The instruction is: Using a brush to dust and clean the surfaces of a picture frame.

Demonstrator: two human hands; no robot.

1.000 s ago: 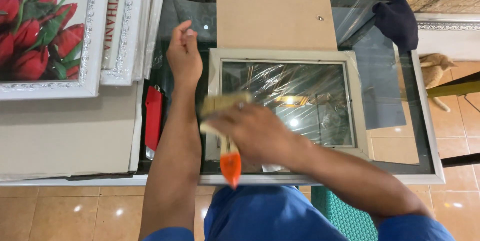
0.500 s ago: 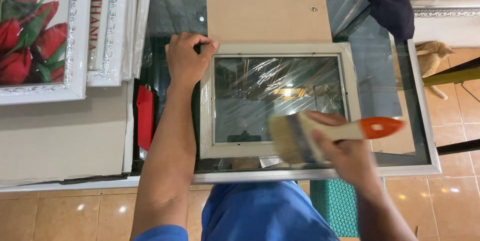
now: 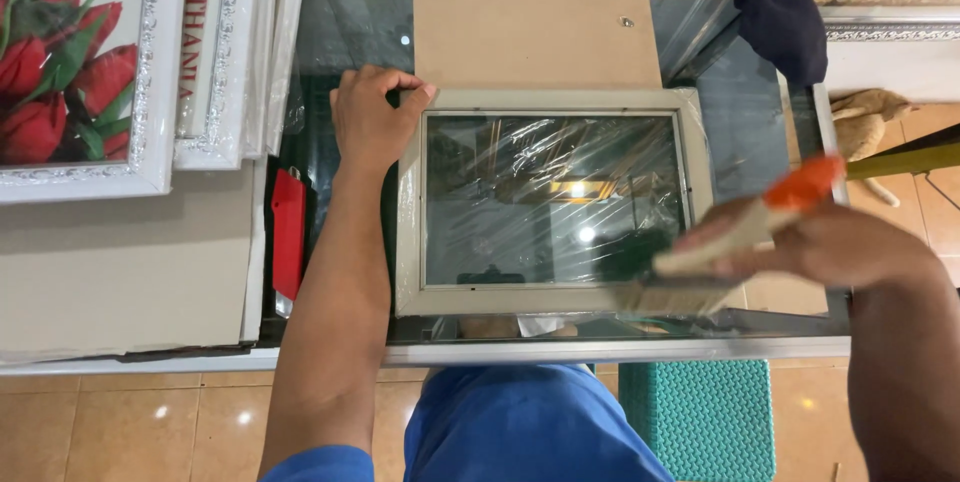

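1. While the glass-topped desk (image 3: 350, 22) carried everything, it lay across the whole view, its metal edge running along the 6 o'clock side.
2. A stack of framed pictures (image 3: 75, 72), the top one showing red tulips, lay at 10 o'clock on grey boards, well apart from the work.
3. A brown backing board (image 3: 535, 27) lay at 12 o'clock, its near edge tucked under or against the frame; I could not tell which.
4. The pale picture frame (image 3: 555, 204) lay flat at the centre, its glass covered with wrinkled clear film.
5. The left hand (image 3: 372, 117) pressed down on the frame's 10 o'clock corner, its grip curled shut over the edge, likely to keep the frame from sliding.
6. The right hand (image 3: 800, 242), at 4 o'clock, had its grip pinching the handle of a wide brush (image 3: 700, 272), bristles at the frame's 4 o'clock corner, orange tip tilted toward 2 o'clock.
7. A red cutter (image 3: 289, 232) lay at 9 o'clock, just beside the left forearm.
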